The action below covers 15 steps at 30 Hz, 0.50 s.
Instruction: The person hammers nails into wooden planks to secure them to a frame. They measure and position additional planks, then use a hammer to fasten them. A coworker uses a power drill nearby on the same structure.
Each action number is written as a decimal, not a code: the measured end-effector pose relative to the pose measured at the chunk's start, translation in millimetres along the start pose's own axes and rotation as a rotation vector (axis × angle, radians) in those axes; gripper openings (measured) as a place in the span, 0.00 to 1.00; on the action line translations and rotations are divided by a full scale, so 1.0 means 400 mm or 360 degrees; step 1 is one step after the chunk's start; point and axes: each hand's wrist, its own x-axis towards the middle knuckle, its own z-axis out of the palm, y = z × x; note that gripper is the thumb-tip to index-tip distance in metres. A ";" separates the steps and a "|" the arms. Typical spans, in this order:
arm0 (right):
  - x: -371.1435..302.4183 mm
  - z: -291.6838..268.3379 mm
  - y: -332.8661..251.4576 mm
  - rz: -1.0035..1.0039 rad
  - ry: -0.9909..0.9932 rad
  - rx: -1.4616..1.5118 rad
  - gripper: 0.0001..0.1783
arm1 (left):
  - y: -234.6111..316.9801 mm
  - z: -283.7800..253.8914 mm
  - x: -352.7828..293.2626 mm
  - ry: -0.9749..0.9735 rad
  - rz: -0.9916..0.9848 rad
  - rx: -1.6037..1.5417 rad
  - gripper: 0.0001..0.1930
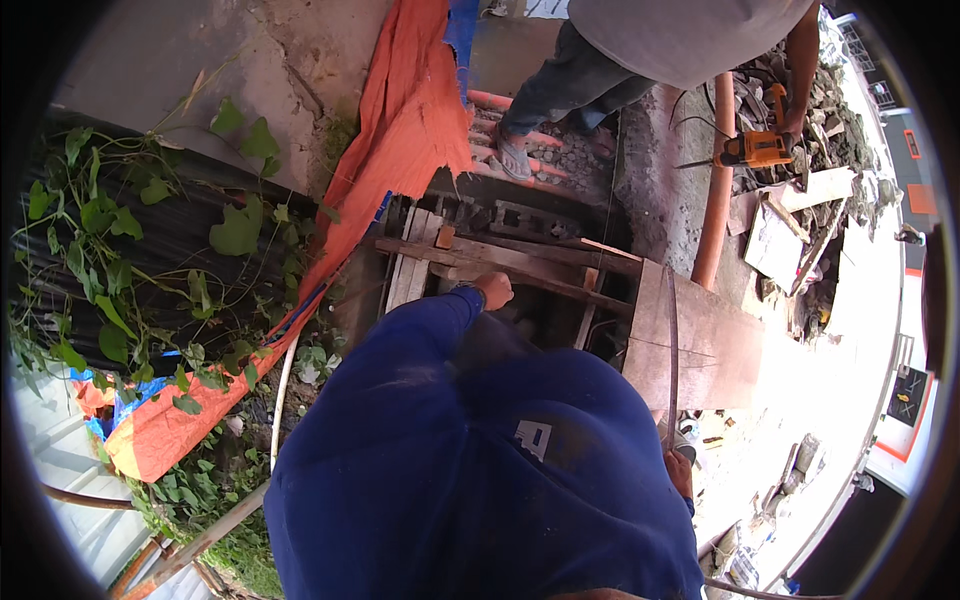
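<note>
My left hand (pixel 495 290), at the end of a blue sleeve, is closed in a loose fist above the wooden planks (pixel 510 262). Whether anything is inside that fist, I cannot make out. Low on the right, my right hand (pixel 680 470) is partly hidden by my blue shirt. Its fingers are wrapped round a long, thin dark bar (pixel 672 350) that runs upward across a flat wooden board (pixel 695 345). Beneath my left hand, the planks cross a dark opening with hollow blocks (pixel 530 220) at its far side.
Ahead, another person (pixel 680 35) stands on rubble and holds an orange power drill (pixel 755 150). An orange pipe (pixel 716 190) runs beside broken concrete (pixel 835 110). On the left hang an orange tarp (pixel 400 120) and leafy vines (pixel 110 220) over black sheeting.
</note>
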 end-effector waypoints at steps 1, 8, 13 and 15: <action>-0.010 0.009 -0.010 0.0043 0.0016 0.0002 0.17 | 0.006 -0.010 0.008 -0.0011 -0.0105 -0.0123 0.12; -0.023 0.051 -0.051 0.0200 0.0143 -0.0002 0.18 | -0.124 -0.092 0.088 -0.0169 -0.0190 -0.0438 0.06; -0.069 0.169 -0.037 0.0153 0.0200 -0.0103 0.18 | -0.161 -0.192 0.093 -0.0262 -0.0186 -0.0540 0.07; -0.086 0.224 -0.002 0.0057 0.0251 -0.0079 0.20 | -0.142 -0.227 0.089 -0.0305 -0.0144 -0.0365 0.08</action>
